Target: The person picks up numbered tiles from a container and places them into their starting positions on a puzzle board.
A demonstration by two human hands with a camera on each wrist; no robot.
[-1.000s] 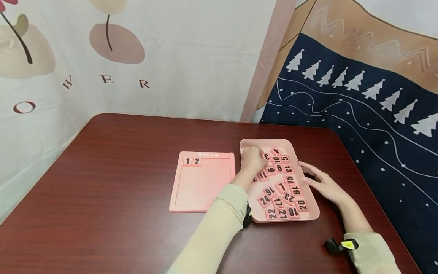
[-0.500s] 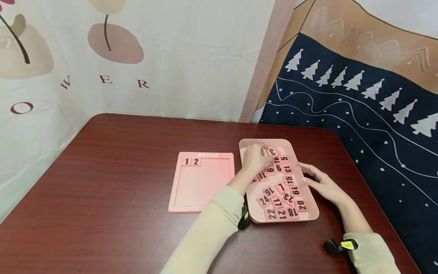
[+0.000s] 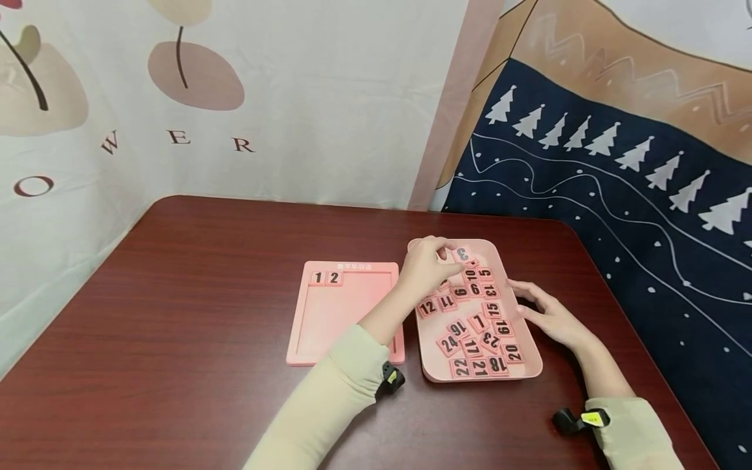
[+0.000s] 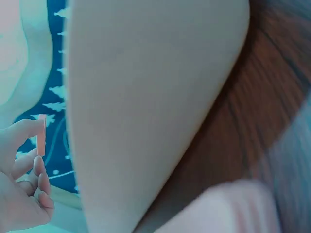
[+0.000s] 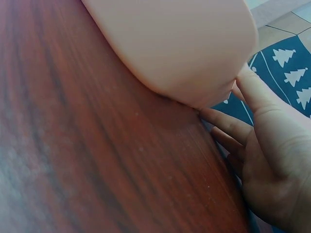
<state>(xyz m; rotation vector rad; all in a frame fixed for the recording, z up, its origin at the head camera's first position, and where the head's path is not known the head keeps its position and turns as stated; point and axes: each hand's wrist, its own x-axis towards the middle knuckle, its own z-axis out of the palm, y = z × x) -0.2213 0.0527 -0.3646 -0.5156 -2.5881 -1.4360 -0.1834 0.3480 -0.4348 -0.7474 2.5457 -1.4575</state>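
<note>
My left hand point(image 3: 424, 266) is over the far end of the pink tray point(image 3: 433, 336), pinching the number 3 tile point(image 3: 463, 254) between thumb and fingers. In the left wrist view the tile point(image 4: 42, 136) is seen edge-on between thumb and fingertip. My right hand point(image 3: 555, 318) rests at the tray's right side, its thumb and fairly straight fingers point(image 5: 226, 124) against the outer wall. Several loose number tiles point(image 3: 471, 348) lie in the tray at mixed angles. Left of it is the pink puzzle board point(image 3: 346, 320), with the 1 tile point(image 3: 317, 278) and 2 tile point(image 3: 334, 278) in its top-left corner.
Board and tray lie side by side on a dark red-brown table point(image 3: 176, 326), a narrow gap between them. A pale printed curtain point(image 3: 329, 117) hangs behind the table. A navy cloth with white trees point(image 3: 587, 196) hangs along the right side.
My left hand has drawn back slightly to the left with the 3 tile pinched, lifting it from among the others. The 12 tile has come into view. My right hand stays at the tray.
</note>
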